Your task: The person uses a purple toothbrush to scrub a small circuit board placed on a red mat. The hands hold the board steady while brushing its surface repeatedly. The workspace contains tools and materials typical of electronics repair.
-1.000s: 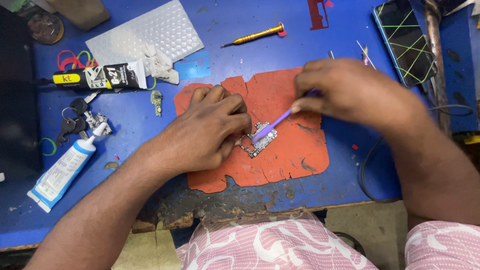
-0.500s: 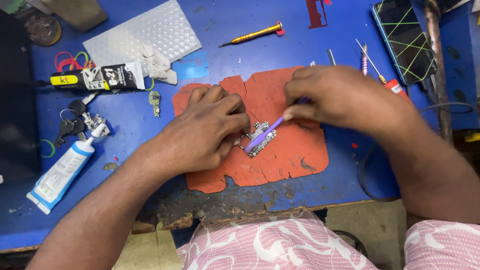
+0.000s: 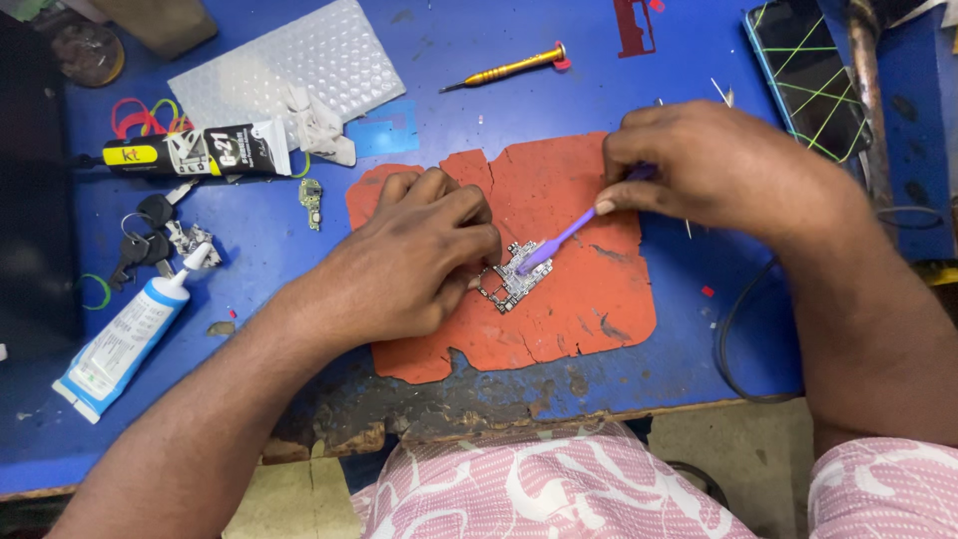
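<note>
Meanwhile, left hand [image 3: 414,260] fingers pinch the small circuit board [image 3: 509,282] on the orange mat [image 3: 584,299]; right hand [image 3: 718,165] fingers grip a purple brush [image 3: 559,240] touching it

Both forearms are bare — no sleeves, watch or rings show on the left hand [image 3: 419,255] or the right hand [image 3: 718,165]. Along the bottom edge of the frame the lap wears pink cloth with white swirling patterns — loose, softly folded fabric.
</note>
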